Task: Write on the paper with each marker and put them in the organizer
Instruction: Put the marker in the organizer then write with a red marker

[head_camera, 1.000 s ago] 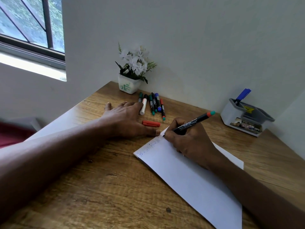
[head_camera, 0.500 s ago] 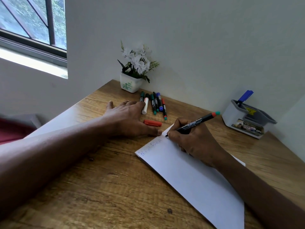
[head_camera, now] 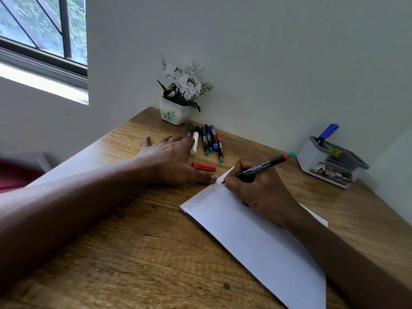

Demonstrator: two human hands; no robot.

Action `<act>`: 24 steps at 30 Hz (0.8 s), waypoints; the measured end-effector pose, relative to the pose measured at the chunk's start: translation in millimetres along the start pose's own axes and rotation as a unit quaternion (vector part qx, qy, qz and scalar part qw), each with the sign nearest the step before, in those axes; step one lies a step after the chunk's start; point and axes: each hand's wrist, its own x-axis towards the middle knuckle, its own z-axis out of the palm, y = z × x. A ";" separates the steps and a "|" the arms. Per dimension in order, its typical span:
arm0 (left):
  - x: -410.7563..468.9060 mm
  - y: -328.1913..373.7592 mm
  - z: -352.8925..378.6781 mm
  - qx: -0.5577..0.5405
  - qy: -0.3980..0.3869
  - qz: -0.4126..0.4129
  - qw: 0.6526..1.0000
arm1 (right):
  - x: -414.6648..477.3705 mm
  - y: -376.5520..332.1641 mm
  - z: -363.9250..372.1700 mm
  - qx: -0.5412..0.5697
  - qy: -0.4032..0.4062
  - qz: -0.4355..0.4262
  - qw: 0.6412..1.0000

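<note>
A white sheet of paper (head_camera: 256, 241) lies on the wooden desk (head_camera: 138, 253), faint writing along its top edge. My right hand (head_camera: 260, 190) grips a black marker (head_camera: 263, 166) with a red and teal end, its tip on the paper's far corner. My left hand (head_camera: 171, 159) lies flat on the desk beside that corner. A red cap (head_camera: 204, 166) rests just beyond its fingers. Several markers (head_camera: 206, 139) lie in a row near the wall. The grey and white organizer (head_camera: 330, 166) stands at the right, a blue marker (head_camera: 327, 131) upright in it.
A white pot of artificial flowers (head_camera: 180, 97) stands in the desk's back corner against the wall. A window (head_camera: 42, 41) is at the upper left. The desk's left edge runs diagonally under my left forearm.
My right hand has shifted the marker tip slightly along the top edge of the paper. My left hand has stayed flat in place.
</note>
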 end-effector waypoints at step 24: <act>-2.8 0.6 -0.2 -0.015 -0.004 0.001 1.000 | 0.0 -5.3 -1.6 0.040 0.017 0.073 0.996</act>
